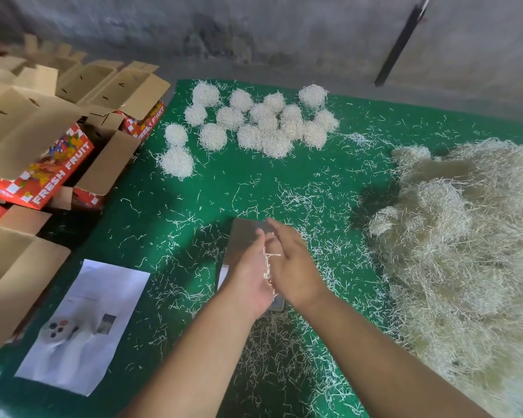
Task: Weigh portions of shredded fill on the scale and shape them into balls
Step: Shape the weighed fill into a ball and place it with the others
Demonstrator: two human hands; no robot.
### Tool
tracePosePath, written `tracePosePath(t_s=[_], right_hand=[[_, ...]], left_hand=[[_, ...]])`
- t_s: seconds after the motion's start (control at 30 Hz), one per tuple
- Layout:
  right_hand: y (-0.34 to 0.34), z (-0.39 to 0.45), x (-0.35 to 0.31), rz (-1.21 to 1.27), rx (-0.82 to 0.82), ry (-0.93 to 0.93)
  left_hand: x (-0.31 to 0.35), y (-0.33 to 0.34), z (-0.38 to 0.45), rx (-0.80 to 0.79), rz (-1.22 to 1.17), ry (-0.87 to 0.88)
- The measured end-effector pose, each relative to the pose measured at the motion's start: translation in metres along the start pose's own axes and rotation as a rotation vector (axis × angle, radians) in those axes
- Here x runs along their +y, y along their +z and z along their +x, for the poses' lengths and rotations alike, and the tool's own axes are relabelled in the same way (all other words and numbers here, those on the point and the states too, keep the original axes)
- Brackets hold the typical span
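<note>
Item: my left hand (249, 276) and right hand (293, 267), both flat-fingered, palms facing, a thin wisp of pale shredded paper fill (267, 263) between them above the grey steel scale (245, 239). Risk: so few strands may slip onto the green desk (224, 188). Room: finished balls (254, 125) far, fill heap (465, 251) right, open cardboard boxes (43, 140) crowding left.

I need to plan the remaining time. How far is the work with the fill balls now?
Done: many finished balls lie at the far side of the green table. In hand: the left hand and right hand face each other above the scale, with only a few shreds between them. Left: the large loose fill pile on the right.
</note>
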State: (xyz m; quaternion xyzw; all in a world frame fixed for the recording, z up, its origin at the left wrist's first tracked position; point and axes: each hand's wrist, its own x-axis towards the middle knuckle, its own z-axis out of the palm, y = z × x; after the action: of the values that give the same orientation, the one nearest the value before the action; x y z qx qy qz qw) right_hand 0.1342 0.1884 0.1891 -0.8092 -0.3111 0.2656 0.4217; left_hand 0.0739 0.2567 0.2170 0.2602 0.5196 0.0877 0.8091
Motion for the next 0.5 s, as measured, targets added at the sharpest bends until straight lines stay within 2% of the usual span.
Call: tracePosePath(t_s=[0.17,0.27,0.33,0.37,0.43,0.5], right_hand=[[0.004,-0.003,-0.007,0.321,-0.175,0.306],[0.005,-0.015,-0.010,0.762,-0.278,0.506],[0.002,-0.020,-0.012,1.094,-0.300,0.592],[0.001,-0.020,-0.011,1.161,-0.292,0.612],[0.002,-0.019,-0.006,1.162,-0.244,0.642],[0.005,-0.017,-0.002,1.121,-0.203,0.679]], left_hand=[[-0.014,-0.006,0.016,0.230,0.082,0.202],[-0.017,-0.015,0.026,0.252,0.236,0.487],[-0.019,-0.022,0.027,0.203,0.431,0.705],[-0.022,-0.025,0.026,0.152,0.528,0.798],[-0.029,-0.031,0.028,0.072,0.765,0.958],[-0.036,-0.035,0.032,0.129,1.120,1.091]])
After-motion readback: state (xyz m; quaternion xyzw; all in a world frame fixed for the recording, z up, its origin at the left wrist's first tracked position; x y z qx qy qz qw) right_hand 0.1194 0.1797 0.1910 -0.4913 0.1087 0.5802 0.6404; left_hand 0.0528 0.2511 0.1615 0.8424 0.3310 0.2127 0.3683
